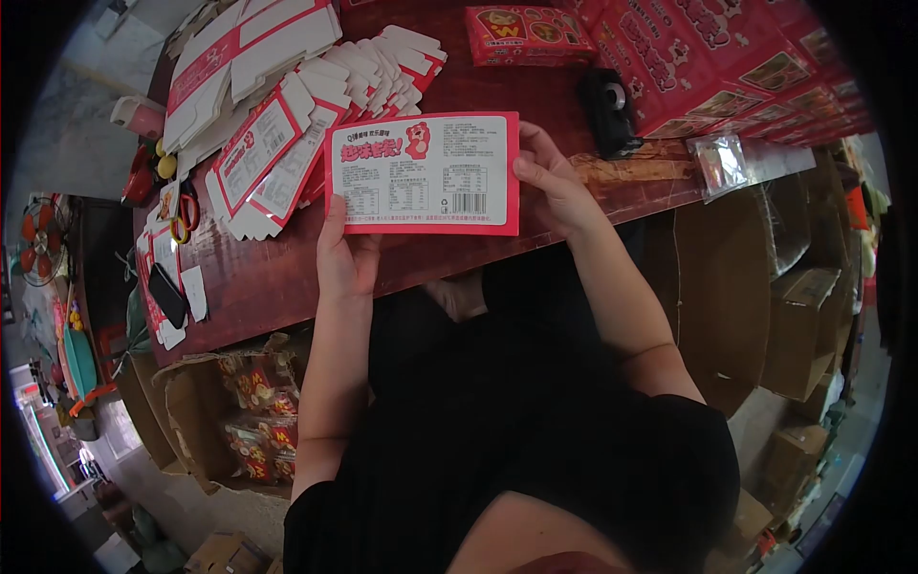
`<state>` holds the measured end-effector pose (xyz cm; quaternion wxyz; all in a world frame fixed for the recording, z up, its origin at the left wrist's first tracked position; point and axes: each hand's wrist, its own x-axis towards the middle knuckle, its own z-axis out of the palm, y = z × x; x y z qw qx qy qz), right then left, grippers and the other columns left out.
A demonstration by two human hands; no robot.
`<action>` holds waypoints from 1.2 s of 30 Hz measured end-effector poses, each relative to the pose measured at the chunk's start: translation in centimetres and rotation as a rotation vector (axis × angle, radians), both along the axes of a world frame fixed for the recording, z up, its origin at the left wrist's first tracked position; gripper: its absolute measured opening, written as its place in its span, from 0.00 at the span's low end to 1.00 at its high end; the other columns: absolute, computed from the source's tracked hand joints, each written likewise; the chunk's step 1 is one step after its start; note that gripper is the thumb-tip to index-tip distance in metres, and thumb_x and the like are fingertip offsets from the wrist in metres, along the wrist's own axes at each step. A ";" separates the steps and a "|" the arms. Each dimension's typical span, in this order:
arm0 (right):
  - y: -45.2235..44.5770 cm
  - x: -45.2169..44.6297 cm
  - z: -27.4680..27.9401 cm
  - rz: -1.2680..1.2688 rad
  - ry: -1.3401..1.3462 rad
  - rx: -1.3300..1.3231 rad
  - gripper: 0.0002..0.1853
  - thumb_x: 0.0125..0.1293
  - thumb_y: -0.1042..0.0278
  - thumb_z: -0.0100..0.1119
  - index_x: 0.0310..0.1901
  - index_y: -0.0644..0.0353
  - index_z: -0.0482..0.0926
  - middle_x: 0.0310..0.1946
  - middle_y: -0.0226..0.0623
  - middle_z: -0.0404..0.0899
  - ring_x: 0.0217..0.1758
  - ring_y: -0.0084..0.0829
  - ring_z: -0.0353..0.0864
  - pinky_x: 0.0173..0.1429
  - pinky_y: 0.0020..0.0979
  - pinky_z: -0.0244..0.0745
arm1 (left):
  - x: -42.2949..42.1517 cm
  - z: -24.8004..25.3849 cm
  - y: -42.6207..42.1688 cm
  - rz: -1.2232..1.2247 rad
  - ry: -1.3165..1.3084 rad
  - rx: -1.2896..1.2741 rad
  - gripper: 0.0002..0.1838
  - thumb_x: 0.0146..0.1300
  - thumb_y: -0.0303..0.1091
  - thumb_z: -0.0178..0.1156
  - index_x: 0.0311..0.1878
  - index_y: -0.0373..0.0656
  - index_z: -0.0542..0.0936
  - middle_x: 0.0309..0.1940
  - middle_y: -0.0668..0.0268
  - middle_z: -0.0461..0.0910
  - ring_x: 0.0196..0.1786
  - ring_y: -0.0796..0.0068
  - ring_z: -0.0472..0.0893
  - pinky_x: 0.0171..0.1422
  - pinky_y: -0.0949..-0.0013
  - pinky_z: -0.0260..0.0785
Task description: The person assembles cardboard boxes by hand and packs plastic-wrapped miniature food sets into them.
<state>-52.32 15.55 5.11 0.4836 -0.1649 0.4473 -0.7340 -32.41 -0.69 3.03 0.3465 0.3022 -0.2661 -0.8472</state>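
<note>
Between my two hands, a red and white printed box (426,177) is held up over the table's near edge, its text and barcode side facing me. My left hand (346,251) grips its lower left corner, with the thumb in front. At the right edge my right hand (550,182) pinches the box, thumb on the near side and fingers partly hidden behind. Just beyond my left hand, flat unfolded cartons (277,153) lie fanned out on the dark red table (430,263).
Stacked red boxes (708,57) fill the back right, beside a black tape dispenser (608,113) and another red box (529,36). Scissors (186,212) and a phone (167,295) lie at left. A cardboard carton (191,402) with packets stands below the table edge.
</note>
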 end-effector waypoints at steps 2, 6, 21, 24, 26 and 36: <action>-0.1 0.4 -0.3 0.057 -0.205 -0.164 0.25 0.62 0.62 0.61 0.59 0.53 0.64 0.36 0.21 0.75 0.32 0.15 0.71 0.38 0.18 0.68 | -0.2 0.0 0.4 0.005 -0.035 0.082 0.22 0.67 0.40 0.53 0.59 0.36 0.68 0.55 0.60 0.73 0.57 0.68 0.74 0.60 0.63 0.69; -0.2 0.2 -1.9 0.183 -0.319 -0.404 0.24 0.65 0.63 0.57 0.61 0.53 0.64 0.34 0.21 0.70 0.32 0.16 0.68 0.40 0.19 0.66 | -0.5 -0.7 0.7 0.035 0.029 0.126 0.22 0.68 0.40 0.53 0.59 0.38 0.67 0.56 0.61 0.73 0.57 0.68 0.74 0.60 0.63 0.69; -5.6 -0.4 2.2 -0.356 1.658 0.086 0.22 0.53 0.75 0.63 0.52 0.60 0.74 0.38 0.37 0.79 0.40 0.35 0.80 0.43 0.31 0.75 | -3.1 5.7 3.7 -0.060 0.169 -0.358 0.36 0.69 0.61 0.33 0.69 0.43 0.54 0.68 0.58 0.54 0.69 0.51 0.57 0.67 0.45 0.58; -7.5 -6.6 0.8 -0.443 0.845 0.194 0.12 0.59 0.68 0.63 0.43 0.61 0.76 0.31 0.34 0.77 0.29 0.25 0.76 0.34 0.28 0.73 | -0.3 4.7 1.2 -0.019 0.042 -0.610 0.30 0.71 0.53 0.38 0.67 0.41 0.58 0.66 0.59 0.59 0.67 0.53 0.62 0.65 0.48 0.60; -8.7 -11.8 -0.8 -0.452 0.282 0.054 0.09 0.62 0.67 0.61 0.40 0.60 0.76 0.28 0.30 0.75 0.27 0.22 0.74 0.32 0.25 0.73 | 2.4 3.9 -0.6 0.067 -0.044 -0.561 0.24 0.72 0.48 0.39 0.62 0.40 0.62 0.63 0.58 0.63 0.62 0.57 0.68 0.62 0.51 0.64; -10.7 -24.3 -7.9 -0.666 -0.149 0.022 0.13 0.63 0.72 0.58 0.49 0.61 0.73 0.41 0.42 0.78 0.40 0.37 0.79 0.46 0.34 0.82 | 18.5 -2.2 -6.2 0.613 -0.346 -0.385 0.13 0.71 0.40 0.46 0.49 0.41 0.71 0.46 0.64 0.75 0.47 0.69 0.77 0.50 0.64 0.70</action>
